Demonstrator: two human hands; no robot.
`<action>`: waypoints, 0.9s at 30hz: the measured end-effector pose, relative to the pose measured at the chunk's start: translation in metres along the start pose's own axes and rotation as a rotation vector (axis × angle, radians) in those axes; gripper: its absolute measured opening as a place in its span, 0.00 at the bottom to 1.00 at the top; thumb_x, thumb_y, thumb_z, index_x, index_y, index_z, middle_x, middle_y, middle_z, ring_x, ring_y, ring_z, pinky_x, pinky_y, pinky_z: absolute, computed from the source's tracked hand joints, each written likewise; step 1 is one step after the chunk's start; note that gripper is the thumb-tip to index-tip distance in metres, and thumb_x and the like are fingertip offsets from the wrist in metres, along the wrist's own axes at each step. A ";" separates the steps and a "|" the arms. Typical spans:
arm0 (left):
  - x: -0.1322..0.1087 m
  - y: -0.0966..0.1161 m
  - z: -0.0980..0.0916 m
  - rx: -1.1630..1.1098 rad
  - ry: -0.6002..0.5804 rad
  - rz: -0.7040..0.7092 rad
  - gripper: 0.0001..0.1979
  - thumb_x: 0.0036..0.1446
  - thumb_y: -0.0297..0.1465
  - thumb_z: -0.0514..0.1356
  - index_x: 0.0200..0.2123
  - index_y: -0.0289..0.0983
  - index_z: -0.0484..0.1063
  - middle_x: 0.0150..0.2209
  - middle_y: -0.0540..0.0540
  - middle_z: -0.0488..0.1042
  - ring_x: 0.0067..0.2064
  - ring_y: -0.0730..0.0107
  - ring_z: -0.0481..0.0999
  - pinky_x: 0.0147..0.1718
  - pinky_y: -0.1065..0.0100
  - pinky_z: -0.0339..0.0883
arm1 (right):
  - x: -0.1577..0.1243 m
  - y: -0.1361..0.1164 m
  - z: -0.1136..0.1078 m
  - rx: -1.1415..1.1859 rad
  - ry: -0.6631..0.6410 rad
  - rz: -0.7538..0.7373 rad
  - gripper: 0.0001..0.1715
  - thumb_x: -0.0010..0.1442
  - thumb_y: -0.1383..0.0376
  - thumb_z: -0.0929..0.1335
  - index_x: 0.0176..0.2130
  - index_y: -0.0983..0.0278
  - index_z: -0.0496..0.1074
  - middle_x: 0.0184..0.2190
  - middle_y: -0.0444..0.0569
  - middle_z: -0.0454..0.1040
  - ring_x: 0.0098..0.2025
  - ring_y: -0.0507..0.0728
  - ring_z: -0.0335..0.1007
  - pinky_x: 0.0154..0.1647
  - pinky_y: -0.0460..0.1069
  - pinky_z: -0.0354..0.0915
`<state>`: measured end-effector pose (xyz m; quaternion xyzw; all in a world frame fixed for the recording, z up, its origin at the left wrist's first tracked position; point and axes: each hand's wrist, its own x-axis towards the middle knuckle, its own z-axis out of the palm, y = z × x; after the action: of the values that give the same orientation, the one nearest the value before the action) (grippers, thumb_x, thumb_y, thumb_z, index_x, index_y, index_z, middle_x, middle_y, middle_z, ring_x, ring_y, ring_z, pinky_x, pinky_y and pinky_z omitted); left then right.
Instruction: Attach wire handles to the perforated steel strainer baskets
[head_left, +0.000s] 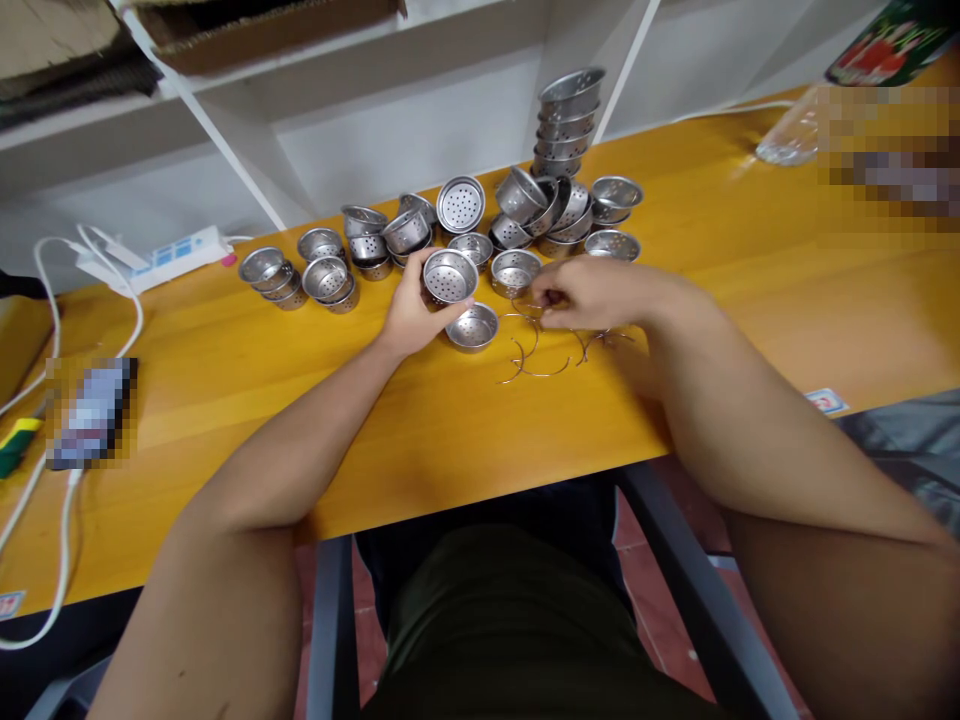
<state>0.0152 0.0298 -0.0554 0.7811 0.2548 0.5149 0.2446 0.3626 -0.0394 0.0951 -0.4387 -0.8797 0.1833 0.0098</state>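
Observation:
My left hand grips a small perforated metal cup, its open top tilted toward me. Just below that cup, another perforated cup sits on the table. My right hand is closed with its fingers curled down over thin curved wire pieces; whatever its fingertips pinch is hidden. A further metal cup stands between my two hands, left of the right fingers. The loose wires lie scattered on the wood below my right hand.
Several stacked and tumbled metal cups line the back, with a tall cup stack behind. A power strip, white cables and a phone lie left. A clear bottle stands back right. White shelving borders the yellow table.

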 end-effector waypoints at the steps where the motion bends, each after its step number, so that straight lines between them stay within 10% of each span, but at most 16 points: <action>1: 0.000 -0.005 -0.001 0.006 0.011 0.014 0.53 0.71 0.69 0.81 0.81 0.50 0.64 0.74 0.38 0.80 0.72 0.44 0.89 0.73 0.48 0.87 | -0.001 0.004 -0.001 0.042 0.039 -0.035 0.11 0.68 0.66 0.77 0.37 0.57 0.74 0.35 0.47 0.81 0.36 0.60 0.73 0.44 0.56 0.63; 15: 0.004 -0.016 -0.007 -0.111 -0.049 -0.006 0.56 0.66 0.69 0.85 0.81 0.54 0.63 0.75 0.39 0.80 0.73 0.44 0.91 0.72 0.45 0.90 | 0.029 -0.006 0.039 0.878 0.620 -0.203 0.19 0.68 0.53 0.86 0.49 0.53 0.79 0.37 0.46 0.82 0.32 0.59 0.79 0.39 0.61 0.83; 27: 0.004 -0.002 -0.005 -0.134 -0.041 -0.033 0.52 0.67 0.70 0.84 0.79 0.53 0.67 0.75 0.39 0.83 0.73 0.46 0.92 0.66 0.51 0.93 | 0.043 -0.014 0.056 0.762 0.766 -0.230 0.26 0.76 0.37 0.84 0.50 0.54 0.88 0.37 0.49 0.83 0.34 0.59 0.72 0.33 0.56 0.73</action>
<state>0.0119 0.0342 -0.0521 0.7690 0.2277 0.5108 0.3098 0.3157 -0.0307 0.0414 -0.3404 -0.7268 0.3139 0.5073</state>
